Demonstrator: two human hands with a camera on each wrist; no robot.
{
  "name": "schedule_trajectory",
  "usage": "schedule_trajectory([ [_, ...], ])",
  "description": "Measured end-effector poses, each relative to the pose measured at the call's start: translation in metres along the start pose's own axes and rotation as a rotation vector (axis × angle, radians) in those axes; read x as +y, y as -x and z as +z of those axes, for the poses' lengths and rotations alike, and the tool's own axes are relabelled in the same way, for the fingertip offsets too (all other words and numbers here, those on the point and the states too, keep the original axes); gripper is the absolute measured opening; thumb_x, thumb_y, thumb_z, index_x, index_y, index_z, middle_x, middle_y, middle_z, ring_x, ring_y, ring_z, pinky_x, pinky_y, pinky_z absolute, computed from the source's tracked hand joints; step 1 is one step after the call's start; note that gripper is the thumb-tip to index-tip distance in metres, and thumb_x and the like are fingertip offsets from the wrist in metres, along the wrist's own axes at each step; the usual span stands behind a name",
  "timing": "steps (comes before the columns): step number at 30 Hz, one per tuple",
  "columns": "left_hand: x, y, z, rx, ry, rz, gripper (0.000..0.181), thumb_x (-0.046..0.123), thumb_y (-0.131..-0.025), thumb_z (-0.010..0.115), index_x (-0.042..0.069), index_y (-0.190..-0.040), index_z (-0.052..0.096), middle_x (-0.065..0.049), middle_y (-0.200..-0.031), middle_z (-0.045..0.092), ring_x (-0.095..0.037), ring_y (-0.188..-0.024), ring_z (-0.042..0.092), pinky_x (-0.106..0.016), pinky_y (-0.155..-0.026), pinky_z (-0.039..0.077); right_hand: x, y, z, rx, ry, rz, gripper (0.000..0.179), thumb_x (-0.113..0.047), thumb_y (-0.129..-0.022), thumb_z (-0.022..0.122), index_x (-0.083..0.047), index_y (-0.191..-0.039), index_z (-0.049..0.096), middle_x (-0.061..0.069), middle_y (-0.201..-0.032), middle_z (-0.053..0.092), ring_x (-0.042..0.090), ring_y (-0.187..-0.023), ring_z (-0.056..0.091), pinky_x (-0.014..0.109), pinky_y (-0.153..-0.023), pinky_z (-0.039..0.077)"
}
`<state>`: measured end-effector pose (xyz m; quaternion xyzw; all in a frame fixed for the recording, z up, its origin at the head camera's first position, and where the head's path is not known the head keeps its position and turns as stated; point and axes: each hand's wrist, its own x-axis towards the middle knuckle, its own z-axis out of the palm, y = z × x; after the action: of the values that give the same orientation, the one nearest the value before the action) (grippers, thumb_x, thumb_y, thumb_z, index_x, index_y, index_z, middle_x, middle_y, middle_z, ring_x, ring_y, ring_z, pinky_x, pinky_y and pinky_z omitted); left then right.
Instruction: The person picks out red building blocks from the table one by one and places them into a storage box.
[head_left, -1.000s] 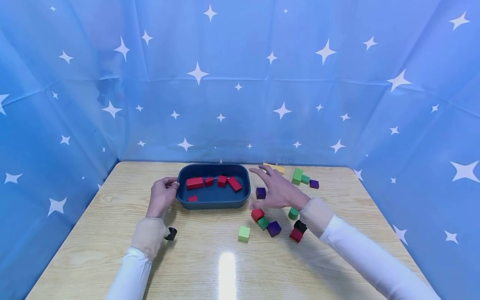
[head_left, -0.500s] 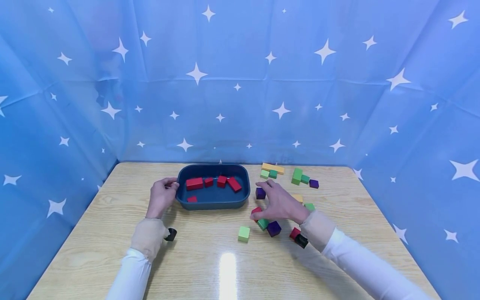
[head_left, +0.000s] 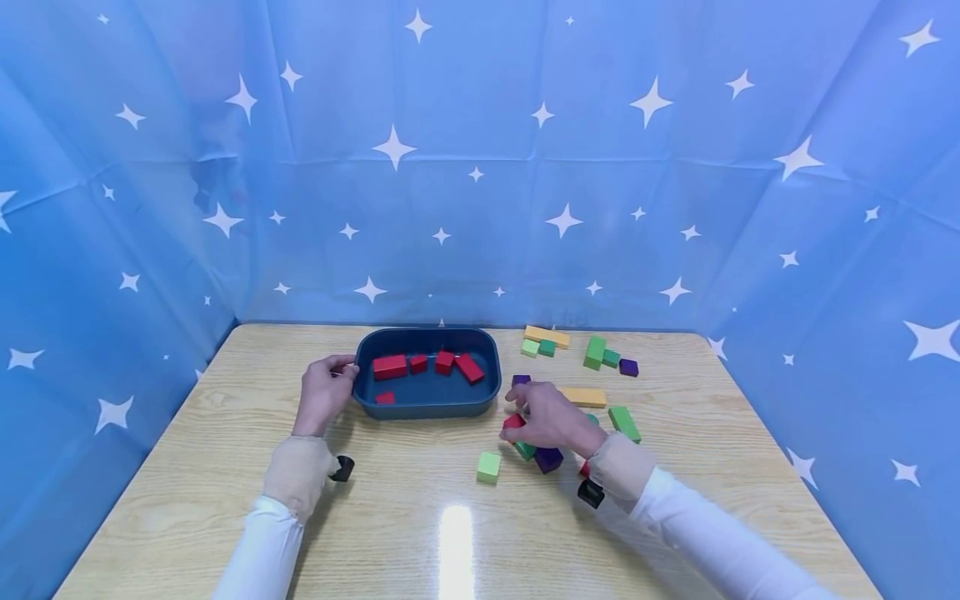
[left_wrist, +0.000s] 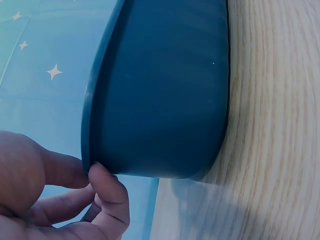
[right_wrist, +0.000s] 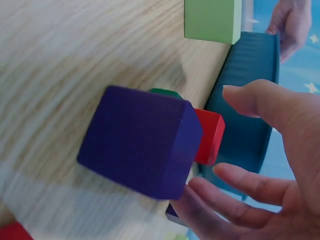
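Plainly, left hand pinches blue bin rim.

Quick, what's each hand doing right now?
Left hand: closed, pinching the edge of the blue bin.
Right hand: open, reaching around a red block, holding nothing.

Head view: right hand blocks part of red block, second red block mostly lost behind cuff. Right-wrist: green block nearly all behind purple cube, light-green block chopped by top edge. Left-wrist: bin cropped up top.
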<state>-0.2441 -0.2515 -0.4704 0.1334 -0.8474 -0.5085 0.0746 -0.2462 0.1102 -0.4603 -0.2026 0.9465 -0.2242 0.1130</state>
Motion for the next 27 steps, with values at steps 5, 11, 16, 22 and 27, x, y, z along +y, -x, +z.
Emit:
schedule_trajectory([
  [5, -0.001, 0.0, 0.0, 0.002, -0.002, -0.001, 0.033, 0.013, -0.103, 0.052, 0.0, -0.13, 0.067, -0.019, -0.11, 0.067, -0.024, -0.092, 0.062, -0.022, -0.068, 0.049, -0.003, 0.0, 0.005, -0.003, -0.004, -0.008, 0.047, -0.03, -0.082, 0.086, -0.007, -0.121, 0.072, 0.008, -0.108, 0.074, 0.015, -0.093, 0.067, 0.035, -0.082, 0.059],
  [11, -0.001, 0.001, 0.0, -0.001, 0.0, -0.007, 0.033, 0.013, -0.103, 0.053, 0.0, -0.13, 0.067, -0.02, -0.111, 0.068, -0.024, -0.094, 0.061, -0.022, -0.068, 0.049, -0.004, -0.001, 0.009, 0.04, -0.008, -0.062, 0.022, -0.018, -0.084, 0.081, -0.007, -0.103, 0.077, 0.002, -0.094, 0.075, 0.01, -0.076, 0.062, 0.028, -0.069, 0.055],
  [16, 0.001, 0.001, -0.001, -0.003, 0.007, -0.016, 0.033, 0.013, -0.104, 0.052, 0.0, -0.131, 0.067, -0.019, -0.11, 0.067, -0.023, -0.091, 0.061, -0.023, -0.067, 0.049, -0.003, -0.002, 0.011, 0.052, -0.029, -0.083, 0.005, -0.015, -0.085, 0.079, -0.012, -0.087, 0.076, -0.005, -0.076, 0.068, 0.008, -0.062, 0.056, 0.023, -0.056, 0.047],
  [22, 0.001, 0.001, -0.001, -0.008, 0.018, -0.017, 0.033, 0.013, -0.104, 0.052, 0.0, -0.131, 0.067, -0.018, -0.108, 0.066, -0.021, -0.087, 0.06, -0.023, -0.066, 0.049, -0.004, -0.001, 0.011, 0.065, -0.027, -0.101, 0.005, -0.012, -0.084, 0.077, -0.014, -0.081, 0.075, -0.006, -0.071, 0.066, 0.008, -0.059, 0.054, 0.022, -0.053, 0.044],
  [27, 0.0, 0.001, 0.0, -0.008, 0.02, -0.018, 0.034, 0.013, -0.104, 0.052, 0.0, -0.131, 0.067, -0.018, -0.11, 0.066, -0.021, -0.087, 0.06, -0.022, -0.066, 0.049, -0.003, -0.001, 0.01, 0.051, -0.031, -0.099, 0.007, -0.012, -0.085, 0.077, -0.015, -0.08, 0.075, -0.006, -0.07, 0.066, 0.009, -0.057, 0.054, 0.022, -0.052, 0.043],
])
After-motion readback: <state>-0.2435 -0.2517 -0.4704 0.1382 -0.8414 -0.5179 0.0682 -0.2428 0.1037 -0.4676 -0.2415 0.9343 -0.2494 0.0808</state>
